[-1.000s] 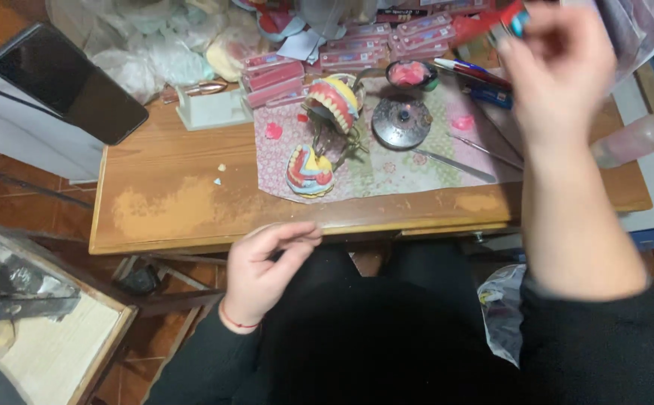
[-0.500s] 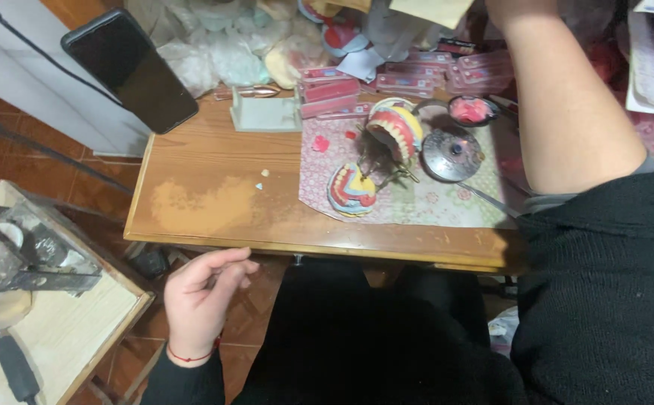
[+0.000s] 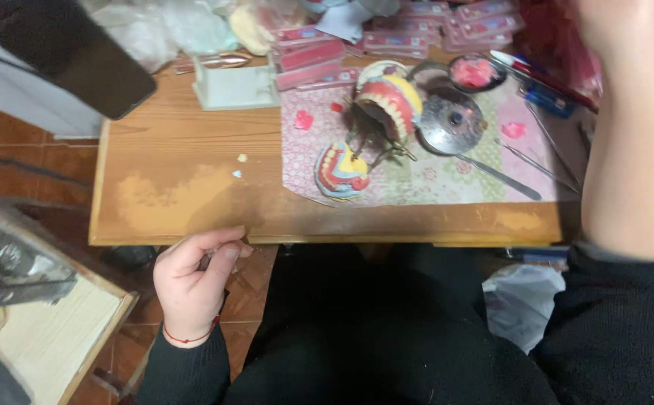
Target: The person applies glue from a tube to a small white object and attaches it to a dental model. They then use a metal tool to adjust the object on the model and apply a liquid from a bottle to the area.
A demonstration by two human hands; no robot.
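Denture model (image 3: 381, 105): an open articulator with red gums and pale teeth, standing on the patterned mat (image 3: 447, 176) near the worktop's far middle; a second wax arch (image 3: 340, 171) lies at the mat's near-left corner, just beside it.
Progress: both arches look built up in coloured wax, so shaping seems well along; no hand is on either now, and finishing looks still to do.
Tools: a round metal lid (image 3: 451, 121) touches the model's right side; a long spatula (image 3: 496, 174) runs from it toward the mat's near-right; a small dish of pink wax (image 3: 474, 72) sits behind.
Right hand (image 3: 627, 30): raised over the far-right corner, blurred; cannot tell whether it grips anything.
Left hand (image 3: 192, 281): below the near edge, off the worktop, fingers curled loosely, thumb to forefinger; whether something small is pinched there is not clear.
Far edge: crowded with pink boxes (image 3: 308, 56), plastic bags and a pale tray (image 3: 233, 86).
Open room: the left half of the worktop (image 3: 177, 187) holds only two tiny crumbs; the near edge is free along its length.
Left corner: a dark phone (image 3: 64, 52) overhangs the far-left corner.
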